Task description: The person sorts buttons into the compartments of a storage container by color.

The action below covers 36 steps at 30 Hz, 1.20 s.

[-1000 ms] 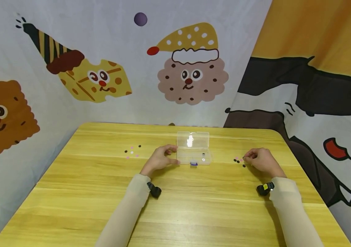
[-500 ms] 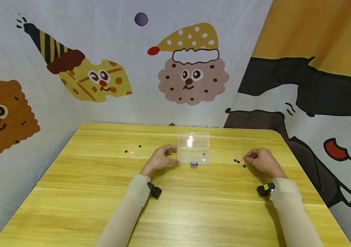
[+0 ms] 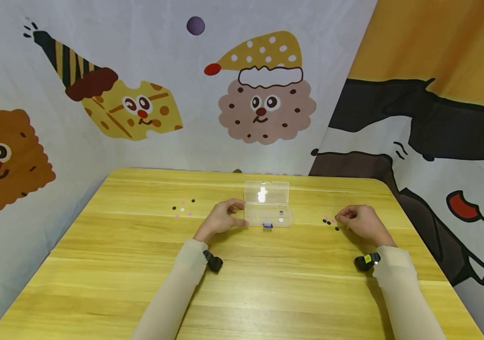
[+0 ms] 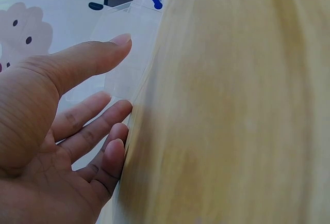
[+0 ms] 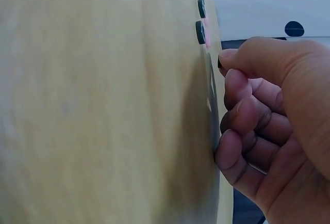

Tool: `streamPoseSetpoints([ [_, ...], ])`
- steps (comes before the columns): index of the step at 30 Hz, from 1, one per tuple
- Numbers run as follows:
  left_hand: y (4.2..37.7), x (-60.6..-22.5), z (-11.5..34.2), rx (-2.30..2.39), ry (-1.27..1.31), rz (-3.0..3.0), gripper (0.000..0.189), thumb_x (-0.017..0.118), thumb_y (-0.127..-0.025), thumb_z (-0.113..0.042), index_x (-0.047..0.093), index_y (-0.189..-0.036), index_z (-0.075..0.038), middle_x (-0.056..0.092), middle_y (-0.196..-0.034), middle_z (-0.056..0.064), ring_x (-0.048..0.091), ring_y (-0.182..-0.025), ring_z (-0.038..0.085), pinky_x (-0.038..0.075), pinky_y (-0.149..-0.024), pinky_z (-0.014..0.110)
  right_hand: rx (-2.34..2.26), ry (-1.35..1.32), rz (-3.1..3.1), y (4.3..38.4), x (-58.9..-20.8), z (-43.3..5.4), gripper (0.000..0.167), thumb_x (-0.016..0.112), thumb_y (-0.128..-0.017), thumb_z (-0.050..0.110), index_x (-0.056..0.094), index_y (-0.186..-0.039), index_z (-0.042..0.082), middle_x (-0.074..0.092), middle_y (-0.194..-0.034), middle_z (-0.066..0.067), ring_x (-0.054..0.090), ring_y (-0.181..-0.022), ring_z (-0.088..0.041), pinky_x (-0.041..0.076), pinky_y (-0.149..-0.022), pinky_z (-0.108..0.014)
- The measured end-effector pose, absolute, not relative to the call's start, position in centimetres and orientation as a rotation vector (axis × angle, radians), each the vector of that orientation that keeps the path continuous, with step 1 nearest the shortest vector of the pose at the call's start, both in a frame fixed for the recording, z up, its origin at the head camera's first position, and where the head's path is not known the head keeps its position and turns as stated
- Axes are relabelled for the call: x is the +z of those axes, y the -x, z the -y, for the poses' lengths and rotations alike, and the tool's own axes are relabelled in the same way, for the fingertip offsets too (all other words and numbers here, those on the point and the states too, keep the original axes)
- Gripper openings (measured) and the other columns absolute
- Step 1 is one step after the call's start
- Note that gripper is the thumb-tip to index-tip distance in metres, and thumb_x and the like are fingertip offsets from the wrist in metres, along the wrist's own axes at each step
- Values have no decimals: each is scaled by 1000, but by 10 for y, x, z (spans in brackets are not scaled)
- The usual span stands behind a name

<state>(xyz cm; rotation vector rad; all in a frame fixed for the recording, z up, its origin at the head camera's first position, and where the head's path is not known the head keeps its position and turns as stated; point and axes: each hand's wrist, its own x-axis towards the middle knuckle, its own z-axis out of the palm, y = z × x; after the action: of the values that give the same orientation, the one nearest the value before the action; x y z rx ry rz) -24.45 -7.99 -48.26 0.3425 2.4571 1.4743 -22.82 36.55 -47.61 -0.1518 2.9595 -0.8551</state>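
A clear plastic box (image 3: 263, 216) with a blue latch (image 3: 267, 225) stands with its lid (image 3: 276, 192) raised behind it. Inside its right part lie a black button and a white button (image 3: 280, 220). My left hand (image 3: 220, 219) holds the box at its left end, thumb at the front corner and index finger toward the hinge. To the right of the box, my right hand (image 3: 360, 221) pinches a small black button (image 5: 220, 62) between thumb and index finger; most of it is hidden. Several black buttons (image 5: 200, 32) and pink ones lie beside the right fingertips.
Another loose group of black, pink and white buttons (image 3: 182, 209) lies left of the left hand. The wooden table (image 3: 242, 293) reaches back to a cartoon-printed cloth (image 3: 148, 156). Each wrist wears a small black camera.
Both hands, the box and the loose buttons stay in place. Only a very slight shift of the head view shows.
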Motion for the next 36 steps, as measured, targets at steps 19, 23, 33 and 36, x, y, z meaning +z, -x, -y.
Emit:
streamPoseSetpoints([
  [19,245,-482,81,1480,-360,-2448,63,88,-82,-23,62,-139,-17,66,-133,2,55,-121,26,47,-108,46,-977,141,-2967,228,-473,-353,28,63,-102,37,76,-106,12,76,-98,-7,64,-80,-18,51,-67,-25],
  [23,245,-481,81,1477,-359,-2451,63,88,-82,-22,62,-139,-17,66,-133,2,56,-121,27,47,-108,46,-1011,139,-2967,228,-471,-349,30,64,-102,39,76,-106,12,77,-98,-7,65,-80,-18,51,-66,-24],
  [33,246,-482,81,1474,-364,-2460,62,88,-83,-23,62,-139,-17,66,-133,2,56,-121,26,47,-108,46,-1112,134,-2899,230,-469,-341,31,64,-102,39,74,-109,11,76,-92,-8,68,-78,-20,52,-64,-26],
  [36,246,-484,80,1464,-365,-2464,63,88,-83,-23,61,-140,-18,65,-134,2,56,-121,25,47,-108,46,-1137,123,-2885,229,-470,-338,29,65,-102,38,74,-110,11,77,-95,-9,68,-78,-20,54,-64,-27],
])
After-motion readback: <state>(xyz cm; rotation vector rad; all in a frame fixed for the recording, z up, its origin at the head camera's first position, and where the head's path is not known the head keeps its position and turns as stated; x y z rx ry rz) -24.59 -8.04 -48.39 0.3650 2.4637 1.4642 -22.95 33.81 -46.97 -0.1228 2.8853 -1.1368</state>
